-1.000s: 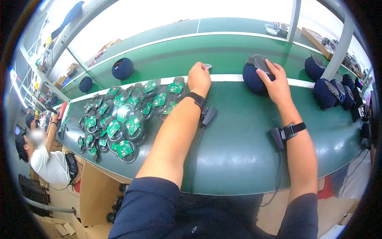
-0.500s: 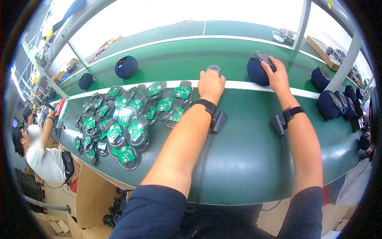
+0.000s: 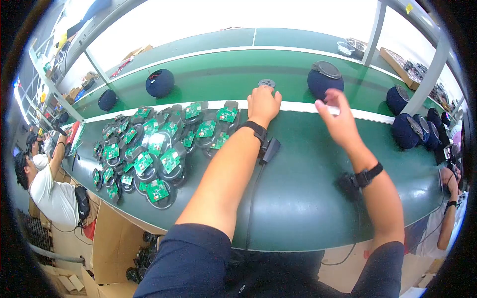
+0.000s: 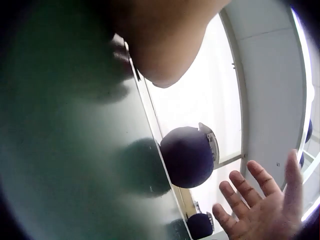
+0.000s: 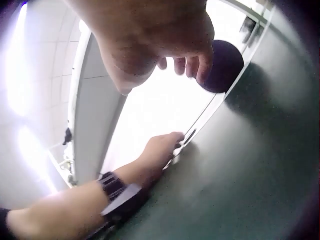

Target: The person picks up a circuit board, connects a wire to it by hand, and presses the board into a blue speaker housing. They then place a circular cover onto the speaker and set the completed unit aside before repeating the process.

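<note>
A navy fabric-covered ball (image 3: 323, 84) with a grey round cap on top stands on the green belt behind the white rail. My right hand (image 3: 343, 119) is in front of it, apart from it; in the left wrist view the right hand (image 4: 265, 210) shows spread fingers and nothing held. My left hand (image 3: 264, 105) reaches over the rail and holds a small grey disc with holes (image 3: 267, 83); the back of the hand hides most of the grip. To its left lies a heap of clear round parts carrying green circuit boards (image 3: 170, 160).
More navy balls stand on the belt at left (image 3: 160, 83) and right (image 3: 397, 99), with several capped ones (image 3: 406, 131) on the bench at right. A grey post (image 3: 431, 74) rises there. A cardboard box (image 3: 115, 243) sits below the bench; a person in white (image 3: 57, 196) works at far left.
My right hand has let go of the navy ball's cap and drawn back toward me. The left hand has shifted right, up to the grey disc, which now shows more of its face.
</note>
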Action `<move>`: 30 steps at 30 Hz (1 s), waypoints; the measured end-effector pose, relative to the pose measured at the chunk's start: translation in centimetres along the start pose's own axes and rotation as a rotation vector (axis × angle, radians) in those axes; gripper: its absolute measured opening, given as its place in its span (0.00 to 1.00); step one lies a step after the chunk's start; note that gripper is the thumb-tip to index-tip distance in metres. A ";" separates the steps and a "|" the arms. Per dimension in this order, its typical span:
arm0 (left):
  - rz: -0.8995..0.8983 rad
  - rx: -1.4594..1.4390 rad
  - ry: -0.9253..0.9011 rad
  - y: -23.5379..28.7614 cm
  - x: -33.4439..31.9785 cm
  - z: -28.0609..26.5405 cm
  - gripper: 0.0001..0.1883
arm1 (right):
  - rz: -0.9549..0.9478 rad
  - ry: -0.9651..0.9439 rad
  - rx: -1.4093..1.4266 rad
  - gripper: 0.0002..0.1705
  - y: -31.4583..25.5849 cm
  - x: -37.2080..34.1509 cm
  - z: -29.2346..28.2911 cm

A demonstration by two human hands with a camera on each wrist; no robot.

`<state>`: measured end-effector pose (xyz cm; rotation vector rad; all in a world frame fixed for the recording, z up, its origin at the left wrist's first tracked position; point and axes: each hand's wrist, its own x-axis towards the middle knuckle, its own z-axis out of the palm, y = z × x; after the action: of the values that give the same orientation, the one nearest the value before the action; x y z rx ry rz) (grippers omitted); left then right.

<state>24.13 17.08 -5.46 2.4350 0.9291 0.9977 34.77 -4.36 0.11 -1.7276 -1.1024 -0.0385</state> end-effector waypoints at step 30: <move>0.056 -1.008 -0.674 3.1 -17.3 -11.6 0.26 | 0.545 -0.630 0.953 0.10 -2.4 -8.7 1.8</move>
<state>7.81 3.74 -4.29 1.6913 0.0563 0.4026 27.31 -8.53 -3.37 -1.0892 -0.8022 1.2384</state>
